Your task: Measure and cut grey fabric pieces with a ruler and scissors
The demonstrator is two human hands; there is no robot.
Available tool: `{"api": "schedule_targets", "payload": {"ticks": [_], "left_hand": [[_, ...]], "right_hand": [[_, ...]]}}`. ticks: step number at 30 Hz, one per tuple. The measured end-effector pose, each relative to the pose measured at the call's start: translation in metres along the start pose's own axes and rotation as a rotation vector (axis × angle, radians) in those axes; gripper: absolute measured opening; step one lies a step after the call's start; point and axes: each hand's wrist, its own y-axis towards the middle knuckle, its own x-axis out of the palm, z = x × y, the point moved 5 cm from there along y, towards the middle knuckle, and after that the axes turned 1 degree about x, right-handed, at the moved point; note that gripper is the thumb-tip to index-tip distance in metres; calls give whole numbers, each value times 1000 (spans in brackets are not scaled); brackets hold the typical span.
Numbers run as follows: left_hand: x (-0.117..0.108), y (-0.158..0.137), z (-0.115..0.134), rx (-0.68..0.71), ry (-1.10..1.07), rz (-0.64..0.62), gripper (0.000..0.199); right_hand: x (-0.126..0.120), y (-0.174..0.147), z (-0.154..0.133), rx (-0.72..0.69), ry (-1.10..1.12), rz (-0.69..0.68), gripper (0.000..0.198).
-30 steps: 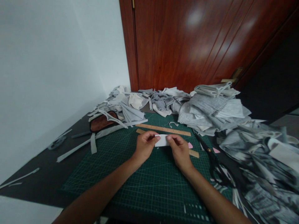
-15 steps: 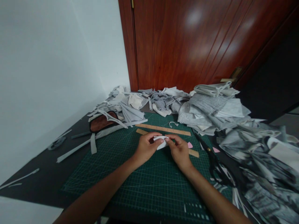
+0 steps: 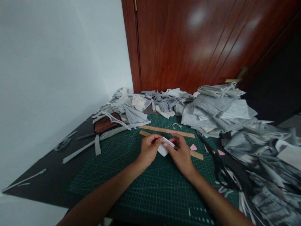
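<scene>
Between my two hands is a small piece of white fabric (image 3: 162,150), held over the green cutting mat (image 3: 150,185). My left hand (image 3: 150,148) pinches its left upper edge between thumb and fingers. From the other side, my right hand (image 3: 180,152) has its thumb on the piece's right part, with the fingers curled behind. The piece appears folded, and its lower corner points down toward the mat. Just beyond the hands lie two wooden rulers, the far ruler (image 3: 166,130) and the near ruler (image 3: 196,154), which is partly covered by my hands.
Black-handled scissors (image 3: 217,160) lie on the right beside pink chalk pieces (image 3: 193,147). Piles of grey fabric (image 3: 213,110) rise at the back right, with more scraps (image 3: 135,108) at the back left. A brown, black-edged pad (image 3: 107,123) lies among them. A wooden door (image 3: 183,44) stands behind.
The white fabric has turned in my fingers, its lower corner now hanging further down. My right fingers have loosened slightly. The whole view has shifted a little.
</scene>
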Motion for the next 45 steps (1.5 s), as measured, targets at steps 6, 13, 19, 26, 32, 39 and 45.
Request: {"api": "schedule_targets", "payload": {"ticks": [6, 13, 19, 26, 32, 39, 45], "left_hand": [[1, -1, 5, 8, -33, -2, 25], [0, 0, 5, -22, -73, -18, 24], [1, -1, 1, -78, -116, -22, 29], [0, 1, 1, -81, -185, -19, 32], [1, -2, 1, -63, -110, 14, 31], [4, -4, -4, -90, -78, 11, 33], [6, -8, -8, -125, -87, 27, 29]], "right_hand": [[1, 2, 1, 24, 61, -39, 19], [-7, 4, -12, -78, 0, -20, 4], [-5, 3, -3, 8, 78, 72, 26], [1, 1, 0, 85, 226, 25, 27], [-1, -1, -7, 62, 212, 27, 24], [-4, -1, -4, 29, 124, 45, 26], [-2, -1, -1, -24, 18, 19, 27]]}}
